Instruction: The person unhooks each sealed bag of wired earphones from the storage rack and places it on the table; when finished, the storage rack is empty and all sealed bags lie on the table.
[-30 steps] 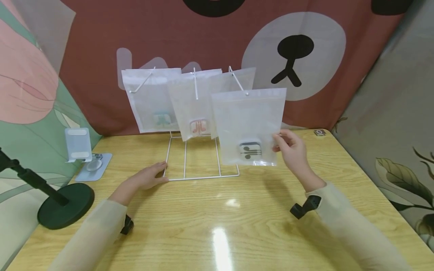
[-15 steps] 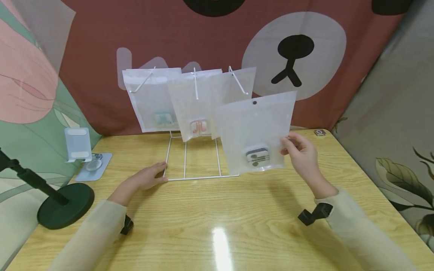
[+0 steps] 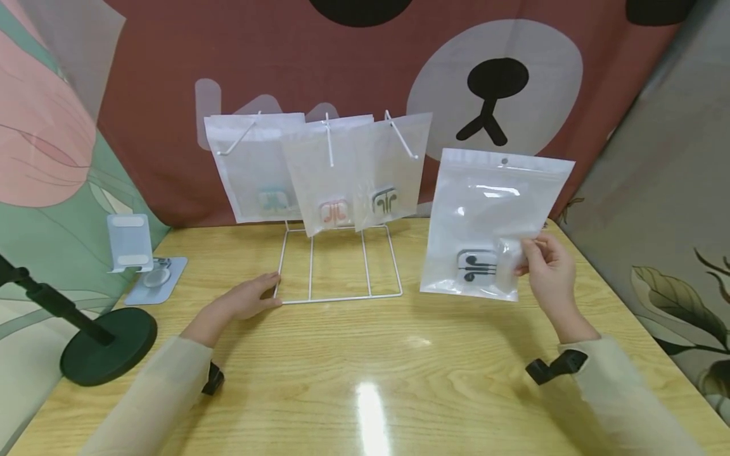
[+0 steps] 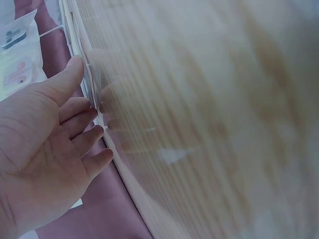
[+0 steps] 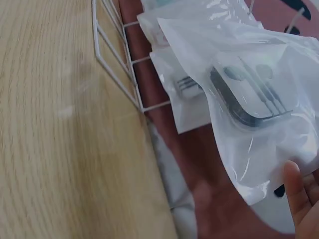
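Observation:
My right hand (image 3: 552, 278) pinches the right edge of a clear zip bag (image 3: 496, 209) holding dark earphones in a case (image 3: 478, 265). The bag is off the hooks, right of the white wire display rack (image 3: 342, 299), slightly tilted, its hang hole showing at the top. In the right wrist view, the thumb (image 5: 294, 189) presses on the bag's plastic. My left hand (image 3: 245, 299) rests at the rack's front left corner, thumb and fingers loosely extended against the base wire. Bags with teal (image 3: 274, 200), pink (image 3: 334, 214) and dark earphones (image 3: 384, 202) hang on the rack's hooks.
A light blue phone stand (image 3: 132, 244) is at the table's left. Nearer stands a dark round stand base (image 3: 108, 347) with a pole. Patterned cloth (image 3: 256, 50) hangs behind the wooden table (image 3: 319, 380). A small object at the back right is mostly hidden behind the right hand.
The right hand has drawn the bag off the right hook and carried it right, turning it. Another bag with dark earphones behind is now uncovered. The left hand has stayed put.

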Demonstrator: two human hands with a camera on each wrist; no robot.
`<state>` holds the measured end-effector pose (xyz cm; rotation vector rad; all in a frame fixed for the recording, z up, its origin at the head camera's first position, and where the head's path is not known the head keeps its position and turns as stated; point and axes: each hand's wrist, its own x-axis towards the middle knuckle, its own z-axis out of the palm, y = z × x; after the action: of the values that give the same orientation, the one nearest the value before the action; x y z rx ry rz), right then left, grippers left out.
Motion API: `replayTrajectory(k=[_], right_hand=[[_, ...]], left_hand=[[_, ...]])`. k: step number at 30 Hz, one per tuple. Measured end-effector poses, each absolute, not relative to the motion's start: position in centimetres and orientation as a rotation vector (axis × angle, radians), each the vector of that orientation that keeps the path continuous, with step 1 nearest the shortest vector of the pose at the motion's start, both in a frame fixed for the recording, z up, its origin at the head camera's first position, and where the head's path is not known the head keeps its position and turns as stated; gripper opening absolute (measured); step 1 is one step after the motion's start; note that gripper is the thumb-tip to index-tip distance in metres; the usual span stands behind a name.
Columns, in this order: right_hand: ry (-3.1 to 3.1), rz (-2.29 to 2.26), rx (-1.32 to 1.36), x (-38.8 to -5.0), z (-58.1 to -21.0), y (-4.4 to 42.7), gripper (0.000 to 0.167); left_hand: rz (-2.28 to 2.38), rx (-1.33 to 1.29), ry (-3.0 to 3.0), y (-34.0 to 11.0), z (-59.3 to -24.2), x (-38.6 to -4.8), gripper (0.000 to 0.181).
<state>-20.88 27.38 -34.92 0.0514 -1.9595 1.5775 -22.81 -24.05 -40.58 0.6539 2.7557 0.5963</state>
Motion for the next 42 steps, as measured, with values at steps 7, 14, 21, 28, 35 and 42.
replayTrajectory(k=[7,14,21,28,35,42], right_hand=[[-1.949,1.829,-0.088,-22.4,-36.7,28.9,0.009],[-2.279,1.772,-0.218,-24.6,-39.2,30.0,0.019],[-2.547,1.646,-0.314,-27.0,-41.3,30.7,0.033],[-2.798,1.485,-0.238,-29.2,-42.6,30.6,0.032],[-2.949,1.339,-0.237,-30.7,-42.6,29.5,0.037],[-2.960,1.289,-0.191,-31.4,-42.6,29.1,0.035]], left_hand=[[0.592,0.645,2.752,-24.2,-40.6,-22.8,0.064],[0.605,0.625,2.741,-24.2,-40.5,-22.9,0.064],[0.597,0.632,2.745,-24.1,-40.4,-22.9,0.064],[0.599,0.643,2.745,-24.2,-40.7,-22.9,0.064],[0.605,0.625,2.737,-24.2,-40.7,-22.9,0.064],[0.591,0.623,2.738,-24.1,-40.6,-23.0,0.065]])
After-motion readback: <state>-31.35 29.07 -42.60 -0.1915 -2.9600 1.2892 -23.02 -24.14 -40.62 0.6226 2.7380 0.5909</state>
